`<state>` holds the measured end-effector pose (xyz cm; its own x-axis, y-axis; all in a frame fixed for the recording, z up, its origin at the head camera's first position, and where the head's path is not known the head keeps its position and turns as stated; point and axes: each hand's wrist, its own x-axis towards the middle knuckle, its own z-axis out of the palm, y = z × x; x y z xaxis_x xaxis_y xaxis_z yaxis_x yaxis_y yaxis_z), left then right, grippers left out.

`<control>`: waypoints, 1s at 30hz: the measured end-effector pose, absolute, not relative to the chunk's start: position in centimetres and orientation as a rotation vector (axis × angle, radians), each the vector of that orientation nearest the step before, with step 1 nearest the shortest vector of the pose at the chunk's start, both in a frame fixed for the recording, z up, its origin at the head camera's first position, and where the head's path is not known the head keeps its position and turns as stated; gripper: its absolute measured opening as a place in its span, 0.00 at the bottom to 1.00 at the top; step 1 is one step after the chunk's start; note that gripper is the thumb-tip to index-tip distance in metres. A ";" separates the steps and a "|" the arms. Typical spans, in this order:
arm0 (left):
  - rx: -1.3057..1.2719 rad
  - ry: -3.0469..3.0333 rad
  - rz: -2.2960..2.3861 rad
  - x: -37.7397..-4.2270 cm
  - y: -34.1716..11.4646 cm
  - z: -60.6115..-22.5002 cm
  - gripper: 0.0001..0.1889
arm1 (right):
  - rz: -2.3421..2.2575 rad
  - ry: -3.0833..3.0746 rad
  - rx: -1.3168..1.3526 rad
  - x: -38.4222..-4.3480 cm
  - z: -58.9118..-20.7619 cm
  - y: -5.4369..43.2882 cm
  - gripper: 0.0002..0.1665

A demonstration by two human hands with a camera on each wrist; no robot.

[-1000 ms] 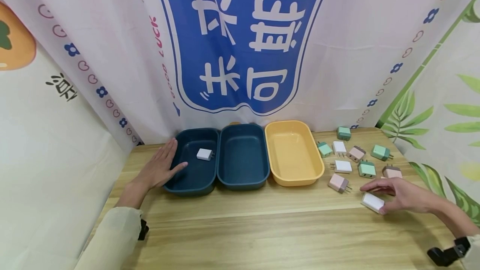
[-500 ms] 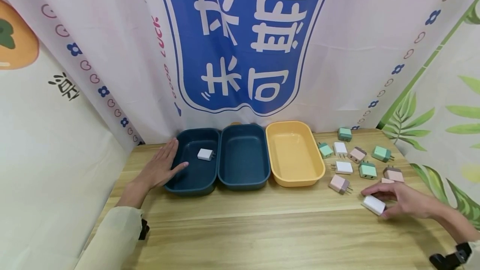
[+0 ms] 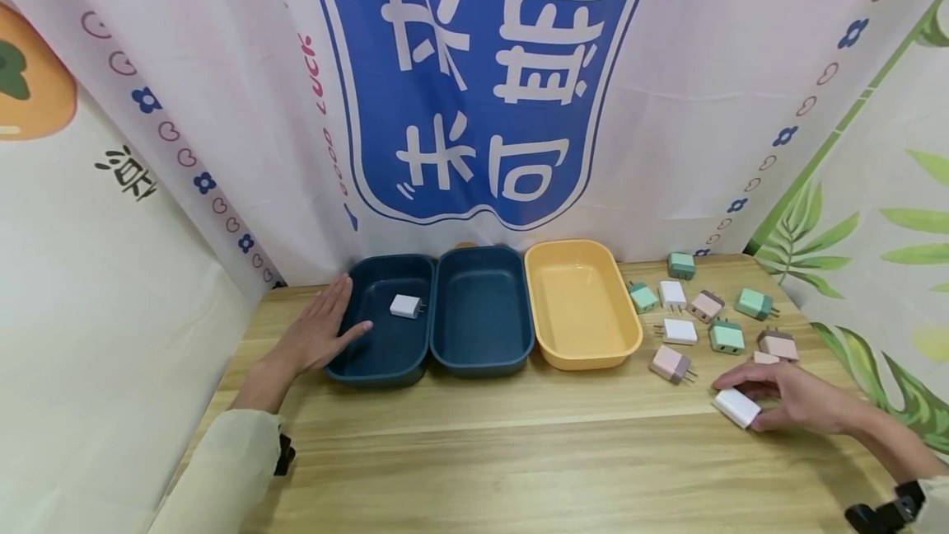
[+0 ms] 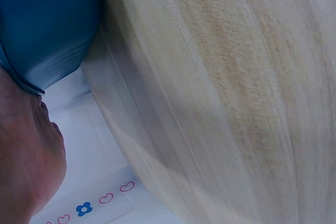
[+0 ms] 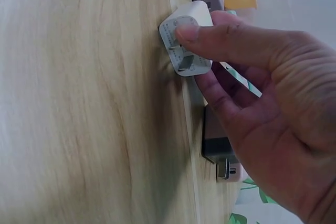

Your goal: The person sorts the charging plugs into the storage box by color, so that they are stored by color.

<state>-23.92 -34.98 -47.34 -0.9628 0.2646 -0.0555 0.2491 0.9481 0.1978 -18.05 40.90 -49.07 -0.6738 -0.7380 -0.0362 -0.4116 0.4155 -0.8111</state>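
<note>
A white plug-in charger (image 3: 737, 408) is pinched between the thumb and fingers of my right hand (image 3: 797, 398), near the table's right side. In the right wrist view, the prong face of that white charger (image 5: 181, 40) shows under the thumb. My left hand (image 3: 315, 332) rests on the left rim of the left dark blue bin (image 3: 378, 377), fingers straight and thumb stretched over its inside. Inside that bin lies another white charger (image 3: 405, 306). The left wrist view shows only part of the left hand (image 4: 29, 150) against the bin wall (image 4: 52, 30).
Beside the left bin stand a second dark blue bin (image 3: 482, 369) and a yellow bin (image 3: 586, 363). Loose chargers in green (image 3: 726, 336), pink (image 3: 670, 363) and white (image 3: 679, 331) lie to their right. A printed curtain (image 3: 474, 105) hangs behind the wooden table (image 3: 474, 452).
My right hand and the white charger in it have shifted only slightly. The left hand stays on the bin rim, and the other chargers lie where they were.
</note>
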 end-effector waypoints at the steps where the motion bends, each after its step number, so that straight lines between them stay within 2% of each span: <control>1: 0.399 3.019 0.295 -23.9 -35.0 -47.3 0.53 | -1.141 2.303 -0.980 -18.1 -49.1 40.8 0.32; 21: 0.391 3.014 0.307 -24.1 -35.1 -47.4 0.53 | -1.085 2.514 -0.922 -18.2 -49.0 39.3 0.30; 30: 0.393 3.015 0.312 -24.0 -35.2 -47.6 0.53 | -1.178 2.555 -0.923 -18.5 -47.7 38.5 0.30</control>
<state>-24.03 -35.15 -47.62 -0.9634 0.2620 -0.0575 0.2446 0.9461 0.2121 -18.52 38.54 -47.68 -0.7910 -0.6051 0.0905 -0.4618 0.4934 -0.7370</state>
